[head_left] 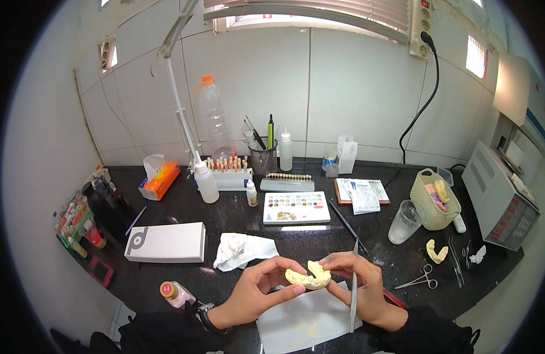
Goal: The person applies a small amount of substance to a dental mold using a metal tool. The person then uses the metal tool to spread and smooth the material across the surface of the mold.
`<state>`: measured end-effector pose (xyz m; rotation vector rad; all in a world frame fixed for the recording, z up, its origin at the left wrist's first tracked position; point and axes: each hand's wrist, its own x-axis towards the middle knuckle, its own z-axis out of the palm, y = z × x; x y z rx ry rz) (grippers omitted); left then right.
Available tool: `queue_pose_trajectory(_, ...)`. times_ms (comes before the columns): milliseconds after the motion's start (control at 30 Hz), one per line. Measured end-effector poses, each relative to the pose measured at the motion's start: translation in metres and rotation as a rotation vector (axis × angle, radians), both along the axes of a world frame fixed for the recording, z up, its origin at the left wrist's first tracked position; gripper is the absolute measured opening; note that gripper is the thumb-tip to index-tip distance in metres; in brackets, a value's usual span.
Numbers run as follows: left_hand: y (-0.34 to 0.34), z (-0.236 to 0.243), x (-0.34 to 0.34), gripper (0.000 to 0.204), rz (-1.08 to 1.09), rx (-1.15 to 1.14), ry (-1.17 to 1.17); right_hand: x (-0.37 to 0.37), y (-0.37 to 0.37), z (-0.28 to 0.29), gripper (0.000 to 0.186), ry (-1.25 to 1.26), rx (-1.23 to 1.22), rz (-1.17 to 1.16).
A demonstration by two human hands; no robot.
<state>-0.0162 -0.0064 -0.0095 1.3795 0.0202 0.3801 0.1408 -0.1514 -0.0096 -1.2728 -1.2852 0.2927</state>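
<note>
A pale yellow horseshoe-shaped dental cast [308,281] is held up between both hands near the front of the table. My left hand [258,292] pinches its left end between thumb and fingers. On the other side, my right hand [361,286] grips the cast's right part with its fingertips. A long, thin, flat metal tool [353,301] is also tucked in my right hand, standing nearly upright across the fingers; its exact kind is unclear. Below lies a white paper sheet [308,321] with faint yellow dust on it.
Another dental cast [437,252], scissor-like clamps [423,277] and tweezers [456,262] lie to the right, near a cloudy cup [405,222] and a basket [429,221]. A crumpled tissue [240,251], white box [166,243] and pink-filled bottle [176,294] are leftward. Behind sits a paint palette [296,207].
</note>
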Motion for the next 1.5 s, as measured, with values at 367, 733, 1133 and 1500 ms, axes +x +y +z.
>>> queue_pose_trajectory(367, -0.003, 0.0, -0.002, 0.03, 0.012, 0.036, 0.029, 0.003, -0.001, -0.004, 0.031, -0.07, 0.011, -0.042)
queue_pose_trajectory(733, -0.004, 0.002, -0.007, 0.03, 0.065, -0.005, 0.074, 0.007, -0.003, -0.005, 0.042, -0.105, 0.097, -0.016)
queue_pose_trajectory(1133, -0.008, 0.011, -0.009, 0.026, 0.146, 0.23, 0.031, 0.012, -0.023, 0.026, 0.022, 0.564, -0.042, 0.295)
queue_pose_trajectory(1500, -0.001, 0.014, -0.009, 0.025, 0.091, 0.335, 0.076, 0.002, -0.02, 0.029, 0.01, 0.366, -0.201, 0.326)
